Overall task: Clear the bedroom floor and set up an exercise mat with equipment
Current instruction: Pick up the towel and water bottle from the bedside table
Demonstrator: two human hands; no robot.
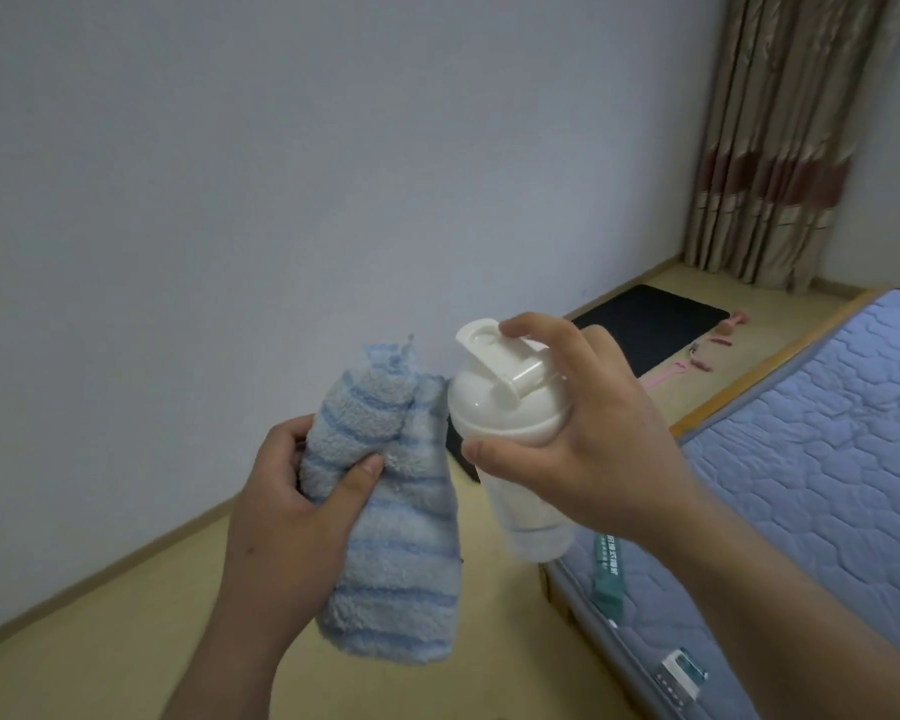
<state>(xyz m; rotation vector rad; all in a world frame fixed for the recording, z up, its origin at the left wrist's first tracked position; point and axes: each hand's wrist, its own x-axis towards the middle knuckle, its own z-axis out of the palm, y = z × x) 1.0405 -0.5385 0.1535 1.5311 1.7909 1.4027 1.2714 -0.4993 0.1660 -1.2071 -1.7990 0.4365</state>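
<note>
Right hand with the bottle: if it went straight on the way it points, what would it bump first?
Probably the blue striped towel in the left hand. The right hand grips the white shaker bottle and points left, towards the towel right beside it; depth is unclear.

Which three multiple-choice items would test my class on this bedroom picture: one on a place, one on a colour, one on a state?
1. Where is the black mat?
A. folded on a chair
B. flat on the floor by the wall
C. rolled up in a hand

2. What colour is the towel?
A. pale blue with stripes
B. red
C. green

3. What is the right hand doing?
A. hanging open
B. pressing a light switch
C. gripping the white shaker bottle

Key: 1 B, the mat lies unrolled along the wall. 2 A, blue bands run across the towel that the left hand holds. 3 C, its fingers curl round the bottle's lid and body.
</note>
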